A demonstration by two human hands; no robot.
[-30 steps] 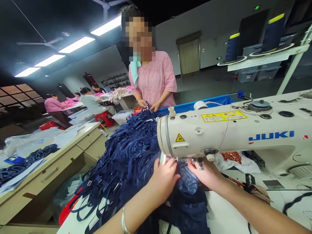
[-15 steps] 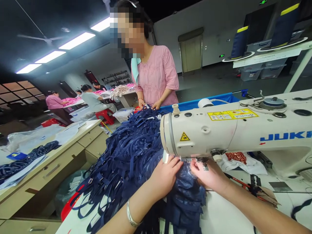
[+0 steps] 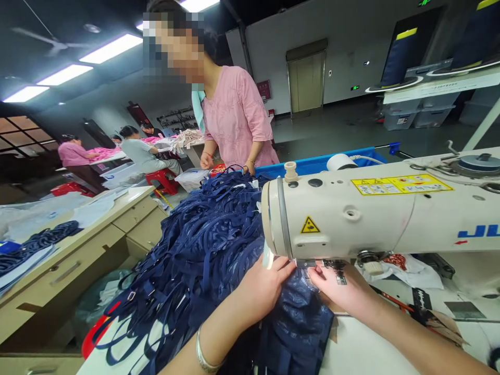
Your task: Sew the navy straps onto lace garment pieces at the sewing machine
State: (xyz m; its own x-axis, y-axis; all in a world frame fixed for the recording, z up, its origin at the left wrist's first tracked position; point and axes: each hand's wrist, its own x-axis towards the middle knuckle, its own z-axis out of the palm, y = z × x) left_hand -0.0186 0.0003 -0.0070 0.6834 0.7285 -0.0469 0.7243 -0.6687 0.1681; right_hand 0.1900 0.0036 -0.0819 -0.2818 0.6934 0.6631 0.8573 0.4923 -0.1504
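I look into a dim workshop [image 3: 269,60], with a white table [image 3: 346,354] at five o'clock and a sewing machine [image 3: 332,224] at three. Creased, faintly shiny navy cloth [image 3: 300,323] lies at five. The left hand [image 3: 263,286] and right hand [image 3: 346,286] touch it; whether they pinch, I cannot tell.

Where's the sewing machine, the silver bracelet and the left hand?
Sewing machine [image 3: 377,219], head view: its white arm.
Silver bracelet [image 3: 200,353], head view: its outer side.
Left hand [image 3: 262,289], head view: its back.
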